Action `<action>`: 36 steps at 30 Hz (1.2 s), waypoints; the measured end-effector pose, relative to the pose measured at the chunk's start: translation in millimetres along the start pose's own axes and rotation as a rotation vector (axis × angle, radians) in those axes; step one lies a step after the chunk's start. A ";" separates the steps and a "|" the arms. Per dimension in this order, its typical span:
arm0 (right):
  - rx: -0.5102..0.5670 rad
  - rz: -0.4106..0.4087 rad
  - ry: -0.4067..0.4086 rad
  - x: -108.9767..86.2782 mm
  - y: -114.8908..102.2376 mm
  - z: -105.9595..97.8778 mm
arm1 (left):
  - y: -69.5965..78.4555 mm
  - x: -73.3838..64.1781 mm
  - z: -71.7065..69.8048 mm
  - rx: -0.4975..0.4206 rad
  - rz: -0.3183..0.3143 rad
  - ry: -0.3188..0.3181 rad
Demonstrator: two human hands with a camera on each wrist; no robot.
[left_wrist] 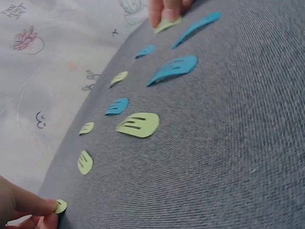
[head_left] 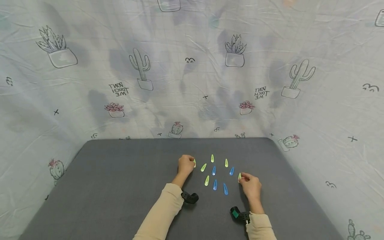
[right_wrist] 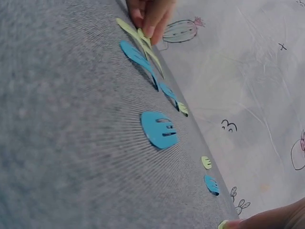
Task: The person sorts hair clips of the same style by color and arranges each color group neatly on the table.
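Snap hair clips, some yellow-green and some blue, lie spread on the grey table between the two hands. At the left of the group, my left hand (head_left: pixel 186 165) pinches a yellow-green hair clip (left_wrist: pixel 61 206) between thumb and finger, at the table surface. My right hand (head_left: pixel 251 186) pinches another yellow-green hair clip (head_left: pixel 239 177) at the group's right side, its fingertips close to the cloth. Nearest the left hand is a slanted yellow-green clip (head_left: pixel 203 167); nearest the right is a blue clip (head_left: pixel 231 171). In the right wrist view, only part of the right hand's clip (right_wrist: pixel 222 224) shows.
More blue clips (head_left: pixel 215 184) and yellow-green clips (head_left: pixel 212 158) lie loosely in the middle. The grey table (head_left: pixel 120 186) reaches back to a cactus-printed curtain (head_left: pixel 192 83), which also hangs along both sides. Each wrist wears a black camera band (head_left: pixel 189 197).
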State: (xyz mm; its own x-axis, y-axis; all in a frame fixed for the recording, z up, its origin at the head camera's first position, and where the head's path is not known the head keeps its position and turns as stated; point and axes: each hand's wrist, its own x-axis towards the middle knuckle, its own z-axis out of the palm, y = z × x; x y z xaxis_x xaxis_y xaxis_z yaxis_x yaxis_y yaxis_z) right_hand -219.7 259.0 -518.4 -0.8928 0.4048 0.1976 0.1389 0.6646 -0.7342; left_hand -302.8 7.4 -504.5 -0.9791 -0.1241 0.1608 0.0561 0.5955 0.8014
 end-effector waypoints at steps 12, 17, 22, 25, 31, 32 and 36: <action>0.057 0.050 -0.002 -1.8 -1.7 -0.4 | -14.6 -7.8 -16.1 -0.197 -0.079 -0.054; 0.075 0.067 0.002 -1.2 -0.5 -0.1 | -27.1 -13.4 -26.8 -0.355 -0.141 -0.095; 0.082 0.066 0.001 -1.9 0.3 0.9 | -39.8 -19.0 -42.4 -0.436 -0.168 -0.091; 0.077 0.061 0.009 -2.5 1.0 0.9 | -47.0 -20.2 -50.8 -0.460 -0.171 -0.071; 0.059 0.054 0.010 -3.5 0.8 1.3 | -62.6 -21.9 -69.7 -0.406 -0.158 -0.019; 0.058 0.053 0.009 -3.5 0.7 1.6 | -65.3 -22.1 -72.8 -0.379 -0.151 -0.008; 0.056 0.052 0.006 -3.1 -0.2 3.1 | -73.6 -22.4 -83.0 -0.267 -0.120 0.033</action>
State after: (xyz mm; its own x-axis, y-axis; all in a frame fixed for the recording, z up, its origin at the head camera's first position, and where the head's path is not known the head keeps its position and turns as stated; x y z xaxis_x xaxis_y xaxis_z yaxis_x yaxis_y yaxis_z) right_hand -218.4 255.6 -520.9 -0.8821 0.4423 0.1619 0.1609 0.6061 -0.7790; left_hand -268.8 -99.6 -519.3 -0.9752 -0.2094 0.0714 -0.0055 0.3457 0.9383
